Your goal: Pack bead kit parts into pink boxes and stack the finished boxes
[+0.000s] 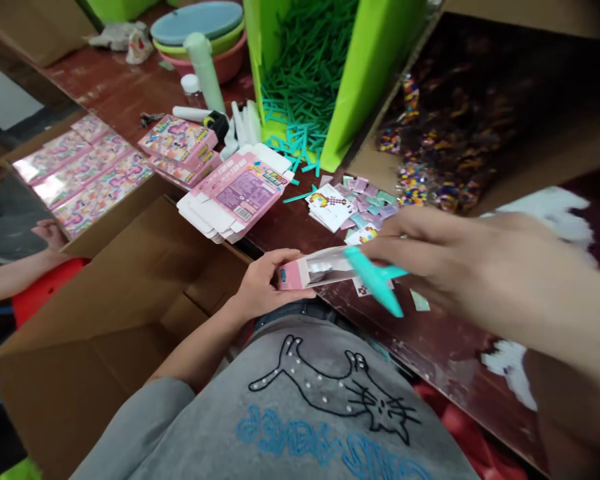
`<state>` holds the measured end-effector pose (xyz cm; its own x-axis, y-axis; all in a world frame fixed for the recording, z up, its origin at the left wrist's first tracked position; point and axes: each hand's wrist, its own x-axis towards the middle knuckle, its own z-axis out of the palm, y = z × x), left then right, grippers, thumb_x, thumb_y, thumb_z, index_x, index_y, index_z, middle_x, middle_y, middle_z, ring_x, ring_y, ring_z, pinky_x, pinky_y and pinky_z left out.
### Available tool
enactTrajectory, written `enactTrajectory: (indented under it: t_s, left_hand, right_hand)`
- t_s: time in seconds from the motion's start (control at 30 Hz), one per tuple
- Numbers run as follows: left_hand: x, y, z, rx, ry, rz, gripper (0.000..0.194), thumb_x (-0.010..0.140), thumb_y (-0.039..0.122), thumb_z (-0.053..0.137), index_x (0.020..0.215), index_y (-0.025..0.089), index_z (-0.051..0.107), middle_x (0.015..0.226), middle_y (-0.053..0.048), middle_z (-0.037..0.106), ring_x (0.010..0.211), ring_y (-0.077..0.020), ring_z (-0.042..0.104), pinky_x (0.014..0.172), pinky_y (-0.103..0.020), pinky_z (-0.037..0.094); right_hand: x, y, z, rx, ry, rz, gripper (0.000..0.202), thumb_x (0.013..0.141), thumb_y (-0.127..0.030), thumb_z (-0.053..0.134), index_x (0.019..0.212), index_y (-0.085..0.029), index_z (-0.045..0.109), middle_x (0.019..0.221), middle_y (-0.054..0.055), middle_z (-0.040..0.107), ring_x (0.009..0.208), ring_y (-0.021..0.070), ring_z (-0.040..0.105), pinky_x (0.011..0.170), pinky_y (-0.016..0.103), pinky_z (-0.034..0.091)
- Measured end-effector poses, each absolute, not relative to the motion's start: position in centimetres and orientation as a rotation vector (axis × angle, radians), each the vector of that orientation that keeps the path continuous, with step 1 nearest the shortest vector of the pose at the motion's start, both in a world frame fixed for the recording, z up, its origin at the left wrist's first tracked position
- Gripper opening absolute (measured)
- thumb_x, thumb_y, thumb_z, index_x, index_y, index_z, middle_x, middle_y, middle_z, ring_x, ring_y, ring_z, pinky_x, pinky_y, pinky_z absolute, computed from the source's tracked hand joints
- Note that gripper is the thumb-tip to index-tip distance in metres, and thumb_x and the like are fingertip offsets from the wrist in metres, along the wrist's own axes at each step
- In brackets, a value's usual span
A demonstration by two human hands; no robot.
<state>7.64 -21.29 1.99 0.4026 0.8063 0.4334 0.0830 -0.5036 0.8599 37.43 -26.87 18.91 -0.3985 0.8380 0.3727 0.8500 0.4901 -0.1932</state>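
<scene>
My left hand (273,283) is wrapped round a small pink box (294,275), whose open end faces right and shows something shiny inside. At that open end, my right hand (430,260) pinches a teal plastic piece (377,283), blurred by motion. Just beyond the hands lie white cards with a pixel pattern (331,205) and a heap of small pink and green packets (373,203). A stack of flattened pink boxes (240,190) rests on the table edge, left of the cards.
An open carton (130,293) stands at my left. Finished pink boxes (85,167) fill another carton. A green bin (337,127) holds teal and green pieces. Bagged beads (430,167) lie in a carton at right. Another person's hand (50,233) shows at far left.
</scene>
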Motion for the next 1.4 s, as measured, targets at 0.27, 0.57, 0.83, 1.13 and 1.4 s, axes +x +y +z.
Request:
enactTrajectory:
  t_s: [0.27, 0.57, 0.83, 1.13, 1.4]
  left_hand:
    - [11.0, -21.2, 2.2, 1.661, 0.874, 1.271, 0.061, 0.07, 0.045, 0.108, 0.114, 0.023, 0.073, 0.095, 0.001, 0.079, 0.081, -0.019, 0.077, 0.078, -0.033, 0.067]
    - [15.1, -13.6, 1.4, 1.431, 0.842, 1.373, 0.061, 0.077, 0.051, 0.104, 0.118, 0.023, 0.069, 0.112, -0.003, 0.08, 0.105, -0.0203, 0.079, 0.104, -0.037, 0.066]
    - [18.1, -14.7, -0.7, 1.596, 0.809, 1.054, 0.07, 0.071, 0.061, 0.104, 0.116, 0.021, 0.069, 0.103, -0.002, 0.079, 0.088, -0.0182, 0.079, 0.082, -0.03, 0.068]
    - [16.8, -15.9, 0.8, 1.657, 0.774, 1.004, 0.076, 0.069, 0.063, 0.106, 0.12, 0.024, 0.067, 0.106, 0.0, 0.073, 0.094, -0.0197, 0.077, 0.088, -0.034, 0.067]
    - [19.6, -19.3, 3.8, 1.679, 0.584, 0.656, 0.065, 0.075, 0.062, 0.103, 0.118, 0.023, 0.074, 0.104, -0.002, 0.082, 0.089, -0.0202, 0.078, 0.082, -0.032, 0.065]
  right_hand:
    - [34.6, -29.3, 18.7, -1.458, -2.458, 0.143, 0.043, 0.119, -0.03, 0.041, 0.145, -0.024, 0.075, 0.13, 0.01, 0.083, 0.114, 0.0248, 0.08, 0.092, 0.039, 0.067]
    - [43.9, -33.5, 7.9, -2.633, -1.149, 0.067, 0.044, 0.11, -0.054, 0.057, 0.122, -0.02, 0.081, 0.121, 0.02, 0.08, 0.105, 0.0354, 0.081, 0.092, 0.057, 0.065]
    - [46.1, -36.4, -1.1, -2.747, -1.14, 0.51, 0.039, 0.104, -0.053, 0.067, 0.125, -0.022, 0.078, 0.134, 0.021, 0.079, 0.112, 0.0362, 0.08, 0.087, 0.05, 0.066]
    - [46.6, -35.5, 1.8, -2.333, -1.128, 0.451, 0.034, 0.101, -0.053, 0.072, 0.122, -0.026, 0.071, 0.112, 0.01, 0.083, 0.1, 0.0314, 0.079, 0.09, 0.05, 0.064]
    - [43.8, -33.1, 13.8, -1.681, -1.847, 0.152, 0.022, 0.115, -0.041, 0.058, 0.125, -0.034, 0.076, 0.129, 0.004, 0.083, 0.11, 0.0233, 0.082, 0.082, 0.039, 0.067]
